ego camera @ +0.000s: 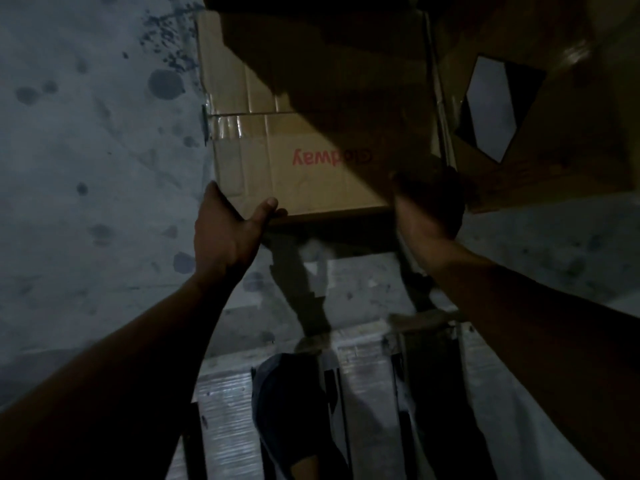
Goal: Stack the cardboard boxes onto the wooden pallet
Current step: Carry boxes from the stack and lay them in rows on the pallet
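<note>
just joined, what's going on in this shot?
A person has both hands at a cardboard box with red lettering. The left hand grips its near left corner, thumb on top. The right hand is at the near right corner, its grip too dark to read. The wooden pallet lies below, nearer the person.

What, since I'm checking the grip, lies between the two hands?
In the head view, the near edge of the cardboard box, with red lettering, spans between the left hand and the right hand.

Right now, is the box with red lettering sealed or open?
Sealed: the box has its flaps lying flat and closed, with clear tape over the seam.
</note>
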Demonstrator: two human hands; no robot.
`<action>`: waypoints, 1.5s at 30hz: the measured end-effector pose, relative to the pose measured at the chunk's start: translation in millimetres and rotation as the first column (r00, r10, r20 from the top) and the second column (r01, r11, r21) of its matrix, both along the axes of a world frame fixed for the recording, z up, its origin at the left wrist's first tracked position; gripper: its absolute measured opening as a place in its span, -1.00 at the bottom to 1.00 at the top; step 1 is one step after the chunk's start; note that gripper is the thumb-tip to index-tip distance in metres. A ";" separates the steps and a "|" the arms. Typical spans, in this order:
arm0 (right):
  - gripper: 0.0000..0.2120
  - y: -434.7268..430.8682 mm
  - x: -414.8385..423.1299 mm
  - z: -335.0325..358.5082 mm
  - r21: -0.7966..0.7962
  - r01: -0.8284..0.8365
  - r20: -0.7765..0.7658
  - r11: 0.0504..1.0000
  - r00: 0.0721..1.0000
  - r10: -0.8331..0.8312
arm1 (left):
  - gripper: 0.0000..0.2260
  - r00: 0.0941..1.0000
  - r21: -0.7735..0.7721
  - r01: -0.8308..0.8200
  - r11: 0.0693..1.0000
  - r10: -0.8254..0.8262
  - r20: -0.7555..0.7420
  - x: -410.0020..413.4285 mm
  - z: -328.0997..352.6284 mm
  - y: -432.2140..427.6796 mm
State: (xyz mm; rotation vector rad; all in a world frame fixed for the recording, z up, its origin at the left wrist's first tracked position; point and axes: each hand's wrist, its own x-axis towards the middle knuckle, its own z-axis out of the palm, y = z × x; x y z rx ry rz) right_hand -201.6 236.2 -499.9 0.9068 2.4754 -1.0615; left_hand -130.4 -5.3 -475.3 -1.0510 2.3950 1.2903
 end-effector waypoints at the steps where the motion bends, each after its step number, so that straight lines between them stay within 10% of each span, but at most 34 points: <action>1: 0.05 -2.5 1.3 4.4 0.014 0.012 0.020 1.000 1.000 -0.013 | -0.31 1.000 -0.001 -0.008 1.000 0.008 -0.019 2.7 -0.2 0.9; 9: 0.10 29.4 -5.4 -24.6 -0.087 -0.111 0.093 0.990 0.989 0.119 | 0.18 0.994 0.204 -0.099 0.974 0.108 -0.034 -1.5 -19.0 -19.2; 12: 0.53 15.8 -3.6 -16.0 -0.141 -0.004 0.182 0.990 0.983 0.030 | 0.20 0.997 0.261 -0.031 0.965 0.049 -0.063 0.0 -28.7 -21.9; 16: 0.15 30.1 2.4 -12.0 -0.261 -0.054 0.109 0.964 0.990 0.085 | 0.11 0.995 0.189 0.012 0.982 0.008 -0.102 15.0 -22.5 -21.5; 23: 0.26 27.4 -3.7 27.4 -0.388 -0.223 0.090 0.894 0.956 0.278 | -0.06 0.973 0.214 -0.160 0.964 0.190 -0.129 73.7 29.9 -22.9; 28: -0.20 -13.9 3.0 101.4 -0.409 -0.464 -0.055 0.786 0.872 0.486 | -0.15 0.886 0.184 -0.390 0.902 0.423 -0.193 136.9 98.5 -9.7; 35: -0.40 -87.7 41.1 189.5 -0.358 -0.830 -0.271 0.427 0.530 0.804 | -0.20 0.612 0.173 -0.723 0.669 0.736 -0.291 258.1 178.0 30.9; 40: -0.08 -139.5 112.9 218.1 -0.263 -0.953 -0.313 0.148 0.229 0.922 | -0.19 0.448 0.118 -0.862 0.493 0.850 -0.276 354.3 201.9 59.6; 45: -0.19 -169.6 196.4 216.7 -0.300 -0.954 -0.297 -0.018 0.075 0.952 | -0.28 0.281 0.109 -0.946 0.305 0.941 -0.191 444.7 201.0 87.2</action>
